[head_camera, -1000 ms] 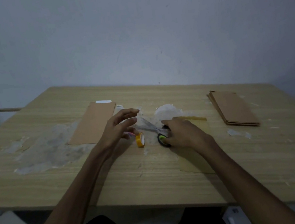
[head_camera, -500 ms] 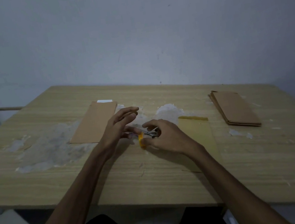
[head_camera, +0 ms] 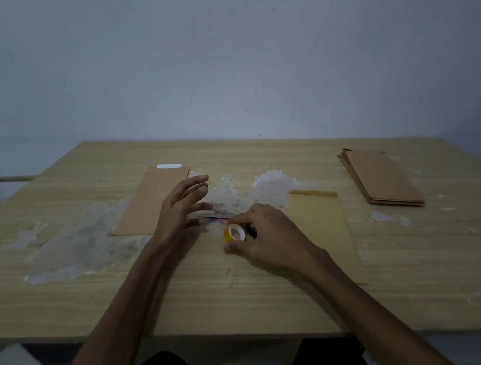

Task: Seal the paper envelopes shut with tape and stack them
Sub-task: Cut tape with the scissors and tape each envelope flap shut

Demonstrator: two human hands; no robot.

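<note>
A pale grey wall [head_camera: 212, 59] rises behind a light wood-grain table [head_camera: 437, 261] whose centre is blotched with whitish, flaky residue [head_camera: 83, 237]. At the table's far right, a neat stack of brown paper envelopes [head_camera: 381, 177] lies flat, long edges angled toward the viewer. At far left-centre, a single brown envelope [head_camera: 147, 204] lies flat with a strip of white tape [head_camera: 169, 165] across its far end, partly overlapped by the person's left hand. A yellower manila envelope [head_camera: 322, 219] lies directly before the person, its darker flap end pointing away, its near portion covered by the right forearm. The left hand [head_camera: 182, 211] hovers low over the table beside the single brown envelope, its fingers extended and loosely spread, with the thumb tucked below; whether it pinches a tape end cannot be told. The right hand [head_camera: 269, 238] rests just left of the manila envelope, its fingers curled around a small roll of tape [head_camera: 234, 233] with a yellow-orange rim and a pale core that faces the camera. Between the two hands lies a thin dark shape [head_camera: 214, 215], too blurred to name.
</note>
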